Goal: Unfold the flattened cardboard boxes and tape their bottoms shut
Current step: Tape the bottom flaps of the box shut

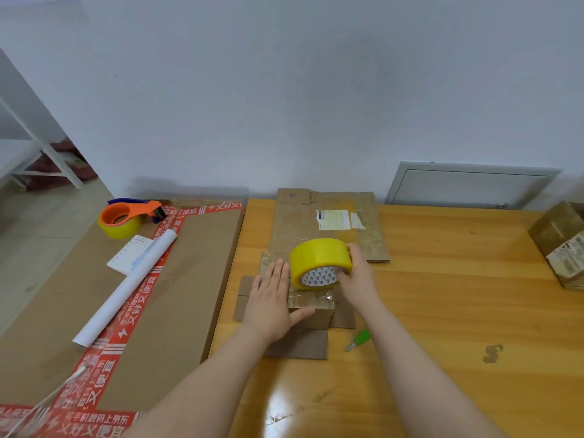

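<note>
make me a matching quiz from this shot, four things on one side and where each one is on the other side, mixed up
Things:
1. tape roll
2. dispenser
3. green cutter
4. left hand

Places:
A. on the table, right of the box
B. flat on top of the box
C. on the carton at the left
D. gripped by the right hand above the box

Pairs: 1-D, 2-C, 3-A, 4-B
</note>
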